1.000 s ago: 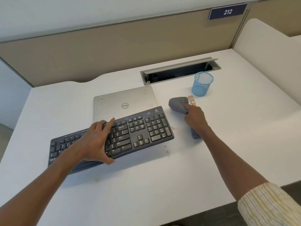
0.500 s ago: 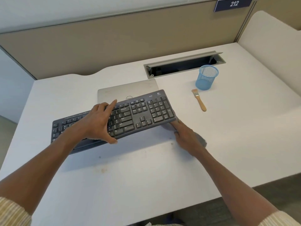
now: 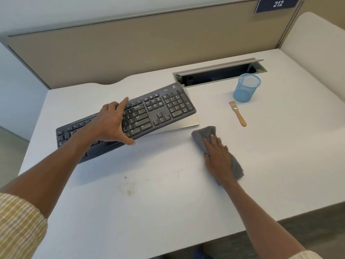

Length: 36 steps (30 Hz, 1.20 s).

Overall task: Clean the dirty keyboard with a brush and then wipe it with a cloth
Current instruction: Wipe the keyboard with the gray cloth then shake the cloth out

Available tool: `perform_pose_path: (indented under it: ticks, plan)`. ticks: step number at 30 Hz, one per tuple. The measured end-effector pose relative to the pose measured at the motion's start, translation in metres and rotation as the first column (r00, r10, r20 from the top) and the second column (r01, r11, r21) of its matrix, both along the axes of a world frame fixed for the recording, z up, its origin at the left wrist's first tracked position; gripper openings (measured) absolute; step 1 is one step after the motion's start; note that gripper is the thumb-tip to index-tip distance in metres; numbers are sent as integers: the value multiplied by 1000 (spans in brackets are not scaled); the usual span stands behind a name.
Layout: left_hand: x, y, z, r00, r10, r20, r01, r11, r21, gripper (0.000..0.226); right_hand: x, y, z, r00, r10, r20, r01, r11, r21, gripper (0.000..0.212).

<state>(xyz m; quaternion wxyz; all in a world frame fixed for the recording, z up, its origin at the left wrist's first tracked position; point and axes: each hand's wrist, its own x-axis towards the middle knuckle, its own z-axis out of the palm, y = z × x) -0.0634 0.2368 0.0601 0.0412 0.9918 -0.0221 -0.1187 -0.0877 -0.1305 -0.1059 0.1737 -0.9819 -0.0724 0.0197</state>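
Lifted farther back over the laptop [image 3: 188, 122], the keyboard [image 3: 149, 113] stays in the left hand [image 3: 112, 124] grip; the right hand [image 3: 218, 157] now presses flat on the cloth [image 3: 203, 133], on the bench [image 3: 168, 202] near the brush [image 3: 238, 114].

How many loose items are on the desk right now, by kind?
Keyboard: 1
Laptop: 1
Cloth: 1
Brush: 1
Mesh cup: 1
Total: 5

Office cubicle, beige partition [image 3: 130, 47], numbered sign [image 3: 277, 4], white desk [image 3: 168, 202]
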Motion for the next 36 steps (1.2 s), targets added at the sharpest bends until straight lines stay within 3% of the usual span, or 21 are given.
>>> perform_pose_path:
  ticks: [3, 6, 8, 10, 12, 16, 20, 23, 27, 30, 34, 36]
  plan:
    - [1, 15, 8, 999, 29, 18, -29, 999, 27, 158, -31, 54, -7, 998, 46, 50, -50, 996, 74, 59]
    - [0, 29, 14, 998, 56, 25, -57, 998, 29, 159, -44, 76, 0, 998, 66, -15, -55, 928, 368, 58]
    - [-1, 40, 17, 997, 74, 26, -75, 997, 22, 159, -30, 61, 13, 997, -71, -16, 69, 851, 521, 57]
    - [-3, 52, 18, 995, 97, 28, -97, 995, 13, 158, -1, 32, 25, 969, -243, 30, 195, 838, 509, 58]
    - [-6, 63, 17, 992, 126, 21, -126, 992, 2, 158, 30, 9, 30, 960, -279, 32, 246, 889, 386, 54]
    - [-12, 81, 14, 982, 186, 28, -185, 982, -32, 156, 54, 27, 10, 996, -83, 31, 76, 982, 171, 52]
    - [-16, 95, 13, 977, 213, 14, -213, 977, -33, 155, 29, 78, -3, 992, -59, 108, 39, 983, 179, 49]
    - [-18, 101, 12, 975, 222, 12, -221, 975, -35, 155, 6, 122, -6, 987, 86, 137, -113, 973, 199, 58]
    - [-24, 109, 13, 973, 232, 1, -232, 972, -42, 155, -19, 162, 2, 904, 417, 91, -424, 854, 301, 51]
    - [-31, 118, 13, 973, 233, 7, -232, 972, -27, 154, 1, 158, 18, 899, 434, 61, -417, 802, 428, 48]
    - [-43, 129, 11, 969, 246, 2, -245, 969, -25, 153, 30, 165, 13, 867, 492, 79, -488, 806, 335, 46]
    - [-48, 134, 11, 968, 252, -2, -252, 968, -21, 153, 18, 181, 6, 800, 594, 87, -587, 744, 318, 47]
